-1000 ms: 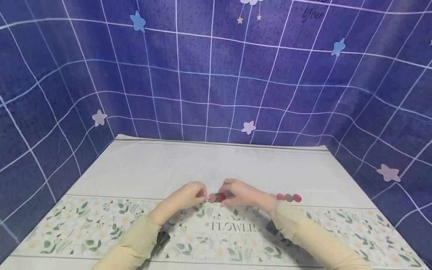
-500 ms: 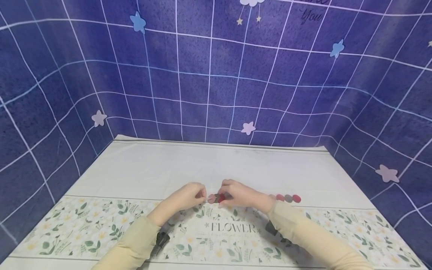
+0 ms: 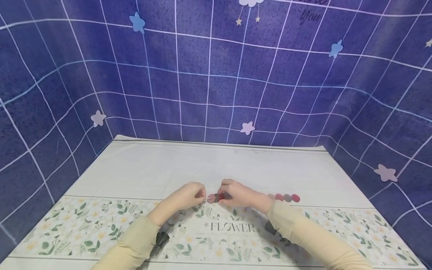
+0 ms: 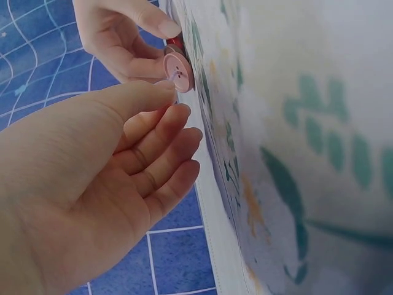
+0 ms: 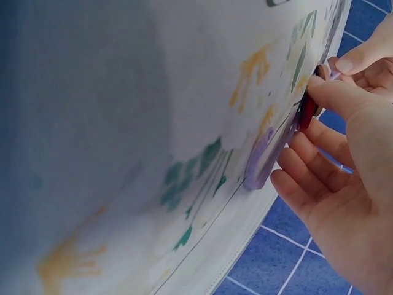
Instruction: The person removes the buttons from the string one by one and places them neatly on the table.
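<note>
Close together at the middle of the table are a pink button (image 3: 211, 198), a dark grey-brown button (image 3: 217, 197) and a red button (image 5: 308, 115). My right hand (image 3: 237, 193) pinches the red one between thumb and fingers, covering much of it. My left hand (image 3: 192, 195), just left of the pink button, pinches a thin pale lilac string (image 5: 335, 75) between thumb and index finger. In the left wrist view the string comes out of the pink button's holes, and the other left fingers are loosely bent. A lilac strip (image 5: 259, 161) lies by the right fingers.
Several more round pieces stand in a row behind the right forearm, with a red one (image 3: 295, 198) at the far end. A white cloth with a floral band (image 3: 114, 225) covers the table. A blue gridded curtain (image 3: 189, 86) surrounds its back and sides.
Both hands stay almost in place. My right fingers now cover slightly more of the red button.
</note>
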A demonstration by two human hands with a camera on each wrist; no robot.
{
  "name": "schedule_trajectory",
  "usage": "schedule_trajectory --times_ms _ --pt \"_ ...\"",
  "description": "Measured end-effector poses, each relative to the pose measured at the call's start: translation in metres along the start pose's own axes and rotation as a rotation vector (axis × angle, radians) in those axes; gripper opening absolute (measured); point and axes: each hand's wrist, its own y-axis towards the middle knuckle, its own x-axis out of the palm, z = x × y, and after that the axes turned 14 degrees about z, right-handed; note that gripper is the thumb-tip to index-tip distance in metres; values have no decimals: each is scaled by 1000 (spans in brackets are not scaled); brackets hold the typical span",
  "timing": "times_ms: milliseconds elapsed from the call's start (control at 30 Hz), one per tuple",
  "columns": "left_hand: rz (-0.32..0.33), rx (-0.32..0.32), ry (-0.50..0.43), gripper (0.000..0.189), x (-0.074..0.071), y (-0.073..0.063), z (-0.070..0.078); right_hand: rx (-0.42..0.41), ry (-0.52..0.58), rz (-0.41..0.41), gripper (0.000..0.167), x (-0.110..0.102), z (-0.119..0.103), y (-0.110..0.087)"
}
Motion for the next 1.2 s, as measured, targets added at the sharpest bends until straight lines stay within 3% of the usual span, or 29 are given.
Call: schedule_trajectory --times_ms 400,933,1200 --pt "14 16 1 9 1 0 -1 55 -3 -27 26 0 -2 0" --pt "26 44 18 10 4 0 -5 27 9 -15 24 -2 2 -3" --pt "13 2 10 9 3 0 -4 36 25 -9 24 -3 3 -5"
